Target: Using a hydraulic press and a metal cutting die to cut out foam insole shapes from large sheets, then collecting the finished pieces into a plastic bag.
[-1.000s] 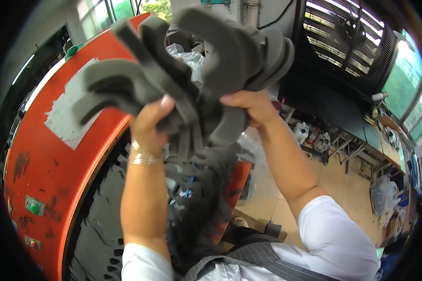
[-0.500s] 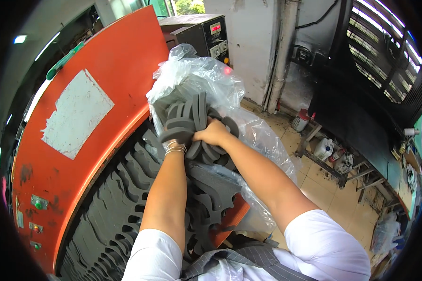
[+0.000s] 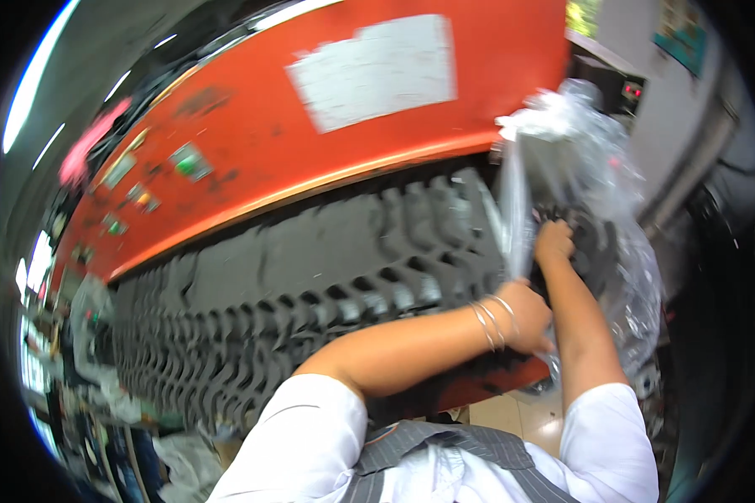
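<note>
- The right hand (image 3: 555, 241) reaches into the mouth of a crumpled clear plastic bag (image 3: 627, 180), over dark grey, curved, foam-like pieces (image 3: 594, 247). Its fingers are bent down toward them; whether they pinch a piece or only press, I cannot tell.
- The left hand (image 3: 524, 317), with thin silvery bangles (image 3: 488, 325) at its wrist, is at the bag's near left edge, the fingers curled in. It seems placed there to steady that edge or keep the mouth open for the other arm; whether film is pinched between the fingers is not clear.
- The bag stands at the right end of the work, its upper part bunched and its mouth toward the person, which probably lets an arm go straight in. Grey pieces inside show through the film and at the opening; how full it is cannot be told.
- Left of the bag, long rows of dark grey, wavy-cut foam-like material (image 3: 268, 323) lie along the foot of a tall orange panel (image 3: 252, 147), perhaps laid there to be within reach.
- Another clear plastic bag (image 3: 92, 314) sits at the far left end; its contents are unclear.
</note>
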`<act>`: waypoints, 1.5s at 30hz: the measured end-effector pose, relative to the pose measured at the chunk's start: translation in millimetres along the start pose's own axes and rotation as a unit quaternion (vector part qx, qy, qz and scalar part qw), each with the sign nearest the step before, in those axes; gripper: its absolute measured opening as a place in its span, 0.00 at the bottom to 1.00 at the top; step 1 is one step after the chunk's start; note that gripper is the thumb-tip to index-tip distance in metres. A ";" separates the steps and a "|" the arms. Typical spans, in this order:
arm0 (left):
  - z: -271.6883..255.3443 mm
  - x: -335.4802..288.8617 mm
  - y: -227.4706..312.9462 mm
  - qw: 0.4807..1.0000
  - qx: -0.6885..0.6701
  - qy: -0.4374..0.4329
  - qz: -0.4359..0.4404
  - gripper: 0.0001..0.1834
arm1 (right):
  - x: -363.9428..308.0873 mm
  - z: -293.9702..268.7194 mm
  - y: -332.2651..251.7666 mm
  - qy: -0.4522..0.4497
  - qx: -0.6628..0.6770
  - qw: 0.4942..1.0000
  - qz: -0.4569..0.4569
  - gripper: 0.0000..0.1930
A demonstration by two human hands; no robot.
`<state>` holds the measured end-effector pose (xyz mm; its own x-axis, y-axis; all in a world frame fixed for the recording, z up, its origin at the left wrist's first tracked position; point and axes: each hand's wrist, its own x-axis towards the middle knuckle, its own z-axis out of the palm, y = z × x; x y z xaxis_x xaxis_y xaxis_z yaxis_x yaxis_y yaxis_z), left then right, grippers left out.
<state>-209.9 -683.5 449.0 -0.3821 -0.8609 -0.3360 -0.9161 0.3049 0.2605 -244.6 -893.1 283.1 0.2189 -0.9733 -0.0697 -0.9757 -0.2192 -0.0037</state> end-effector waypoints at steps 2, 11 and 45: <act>-4.3 -27.8 15.3 0.989 -0.004 0.116 0.088 0.29 | 33.3 69.7 49.0 0.075 -0.094 0.992 -0.030 0.15; 69.7 -334.2 -194.4 0.816 -0.343 0.383 -0.262 0.14 | 52.2 -2.0 140.9 -0.100 0.240 0.924 -0.280 0.22; 243.4 -628.9 -431.0 0.431 -0.608 0.593 -0.305 0.42 | -374.6 -97.2 -579.7 -0.217 0.063 0.936 -0.269 0.34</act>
<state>395.5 -174.4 327.8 0.8766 -0.4517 -0.1660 0.2138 0.0564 0.9753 240.1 -408.2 408.4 0.6808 -0.5978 -0.4233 -0.7248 -0.6333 -0.2714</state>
